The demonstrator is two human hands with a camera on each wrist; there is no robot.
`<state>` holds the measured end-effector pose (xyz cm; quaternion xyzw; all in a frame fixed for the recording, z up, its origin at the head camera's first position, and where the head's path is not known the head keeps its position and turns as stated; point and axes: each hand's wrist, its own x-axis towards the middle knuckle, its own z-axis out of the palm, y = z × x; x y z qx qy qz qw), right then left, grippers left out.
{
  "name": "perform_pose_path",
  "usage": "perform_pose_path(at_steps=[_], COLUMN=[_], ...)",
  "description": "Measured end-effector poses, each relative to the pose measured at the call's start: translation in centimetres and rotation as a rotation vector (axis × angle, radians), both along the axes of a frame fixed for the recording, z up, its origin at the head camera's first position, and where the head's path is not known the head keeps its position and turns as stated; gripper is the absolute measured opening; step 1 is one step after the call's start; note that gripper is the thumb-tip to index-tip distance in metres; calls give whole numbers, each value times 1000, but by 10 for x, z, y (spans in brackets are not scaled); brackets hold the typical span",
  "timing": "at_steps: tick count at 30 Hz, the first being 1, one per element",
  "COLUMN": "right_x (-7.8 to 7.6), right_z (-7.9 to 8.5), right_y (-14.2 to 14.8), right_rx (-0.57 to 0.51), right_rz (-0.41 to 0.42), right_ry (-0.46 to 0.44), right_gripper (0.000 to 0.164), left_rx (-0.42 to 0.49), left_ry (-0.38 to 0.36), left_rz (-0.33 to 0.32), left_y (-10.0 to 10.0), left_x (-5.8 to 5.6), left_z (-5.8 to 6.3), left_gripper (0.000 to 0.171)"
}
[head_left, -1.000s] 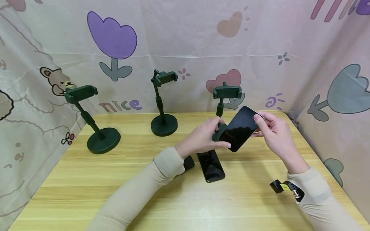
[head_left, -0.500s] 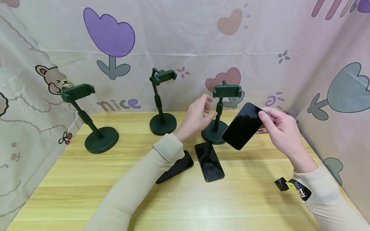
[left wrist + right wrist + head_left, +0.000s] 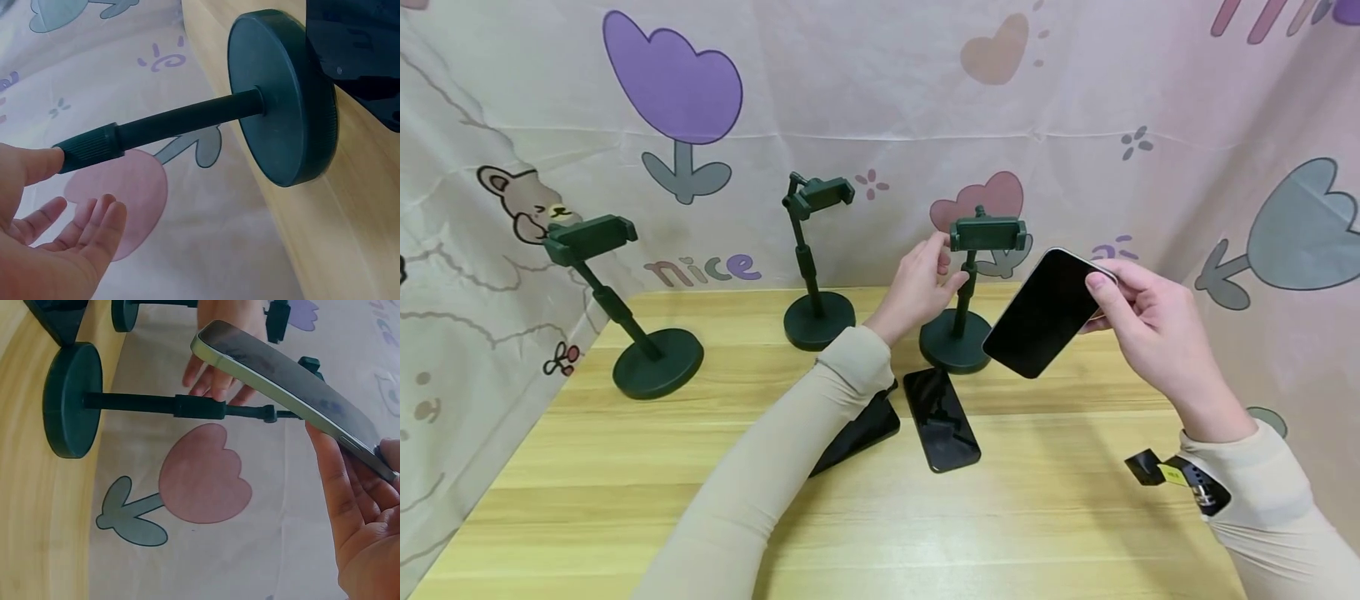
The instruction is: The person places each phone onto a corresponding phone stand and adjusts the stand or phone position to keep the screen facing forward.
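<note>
My right hand (image 3: 1161,333) holds a smartphone (image 3: 1043,312) by its upper right end, thumb on the dark screen and fingers behind. The right wrist view shows the phone's pale green edge (image 3: 269,387). My left hand (image 3: 917,287) is at the post of the right-hand green phone stand (image 3: 988,235), below its clamp. In the left wrist view the thumb overlaps the end of the ribbed collar (image 3: 94,148), and the other fingers are spread loosely apart from the post. The stand's round base (image 3: 955,346) sits on the table behind the phone.
Two more green phone stands, a middle one (image 3: 818,321) and a left one (image 3: 658,365), stand along the back. A dark phone (image 3: 942,421) lies on the wooden table (image 3: 1015,525). Another phone (image 3: 861,433) is partly hidden under my left forearm. A printed cloth (image 3: 865,75) hangs behind.
My left hand has let go of the smartphone's lower end and moved up and left to the stand's post. My right hand has carried the phone slightly right and up.
</note>
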<state>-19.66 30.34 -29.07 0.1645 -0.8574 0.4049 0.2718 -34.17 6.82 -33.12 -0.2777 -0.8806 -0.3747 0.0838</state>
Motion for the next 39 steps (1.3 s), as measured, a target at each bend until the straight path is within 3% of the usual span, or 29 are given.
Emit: perform_pose_path(at_steps=[5,13,27,34,39], right_x=[2,2,3,-3,-7], right_z=[7,18,38,46,59], right_y=[-2,-8,-23,-24,-28], right_rx=[24,30,40,57,47], right_rz=[-10,-4,7,16,23], right_ry=[33,53,129,161,184], right_gripper=[16,17,15,16,17], left_rx=[2,119,181,172,187], left_ry=[-15,-49,-71,-44,-26], left_rz=[-37,-133,-113,-72,-79], left_y=[3,9,13,14,17], left_x=[-3,-6,-11,-12,-14], left_z=[-2,-7,-9,-11,-12], left_gripper=[42,40,22,25,26])
